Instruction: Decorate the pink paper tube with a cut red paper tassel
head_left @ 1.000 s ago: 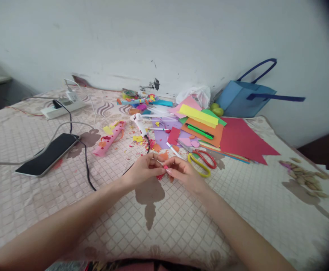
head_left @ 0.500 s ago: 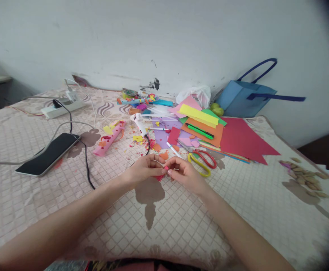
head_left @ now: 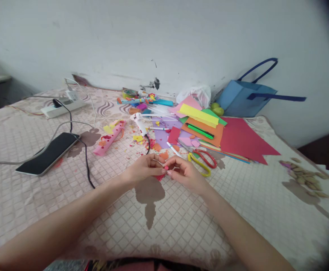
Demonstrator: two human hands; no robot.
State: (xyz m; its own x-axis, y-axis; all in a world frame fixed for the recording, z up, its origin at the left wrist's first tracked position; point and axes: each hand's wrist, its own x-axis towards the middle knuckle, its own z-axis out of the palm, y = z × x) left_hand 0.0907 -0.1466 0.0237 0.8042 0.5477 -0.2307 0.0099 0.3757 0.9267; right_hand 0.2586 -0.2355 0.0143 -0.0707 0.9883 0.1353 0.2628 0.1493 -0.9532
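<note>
Both hands meet low over the middle of the table, fingertips almost touching. Between them is a small red piece (head_left: 166, 168), which looks like paper or foam. My left hand (head_left: 144, 169) is closed, thumb and forefinger pinching its left side. On the other side my right hand (head_left: 188, 175) pinches it too, fingers curled. More red shows just beneath the fingertips, partly hidden. Right of my right hand lie scissors (head_left: 199, 165) with yellow and red handles. A white pen (head_left: 173, 149) and orange scraps (head_left: 164, 155) are just beyond the fingers.
A white glue gun (head_left: 138, 124) with a black cord lies behind my left hand. Further left are a decorated pink tube (head_left: 109, 139), a black phone (head_left: 48, 153) and a power strip (head_left: 64, 108). Coloured sheets (head_left: 243, 139), a blue bag (head_left: 237, 98) and a brown heap (head_left: 305, 178) are right.
</note>
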